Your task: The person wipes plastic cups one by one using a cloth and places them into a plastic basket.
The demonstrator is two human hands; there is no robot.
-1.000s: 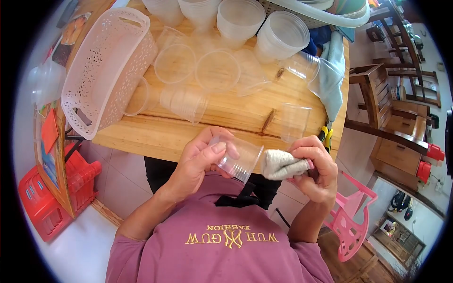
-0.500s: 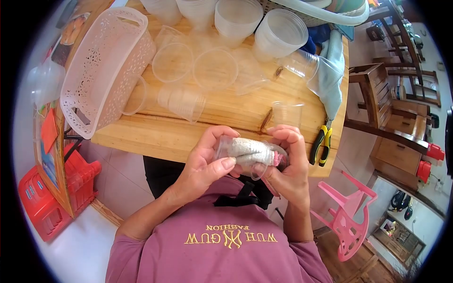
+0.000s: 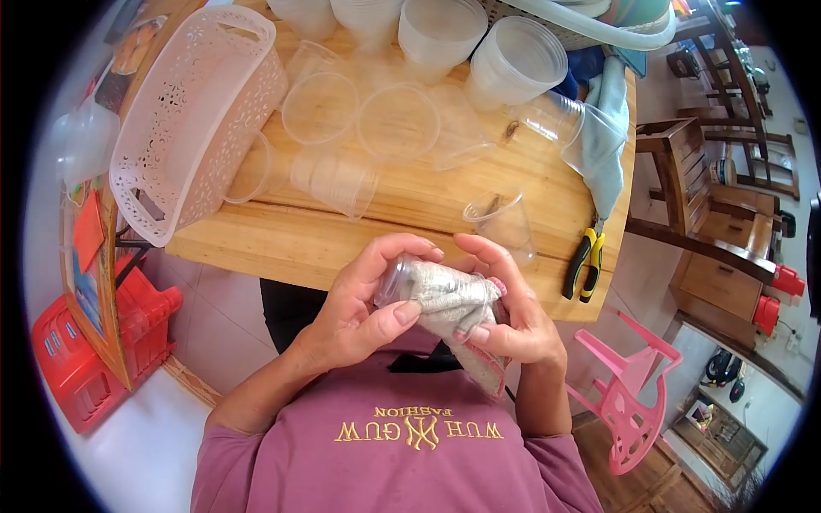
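Observation:
My left hand (image 3: 363, 303) is closed round the base end of a clear plastic cup (image 3: 394, 280), its thumb pressed along the near side. A grey-white cloth (image 3: 449, 309) with a pink edge covers much of the cup and hangs down toward my shirt. How much of the cloth is inside the cup and how much is around it, I cannot tell. On the other end, my right hand (image 3: 510, 312) grips the cloth, the thumb below and the fingers above. Just beyond it, another clear cup (image 3: 505, 224) stands apart on the table.
Several clear cups lie about the wooden table (image 3: 428, 192), with stacked cups (image 3: 517, 64) at the back. A pink openwork basket (image 3: 158, 218) sits at the left. Yellow-black pliers (image 3: 584, 263) and a light-blue cloth (image 3: 605, 154) lie near the right edge. A pink chair (image 3: 629, 376) stands beyond.
More of the cloth now shows outside the cup, hanging toward my shirt. My right thumb has shifted onto it. The cup beyond my right hand has changed its tilt.

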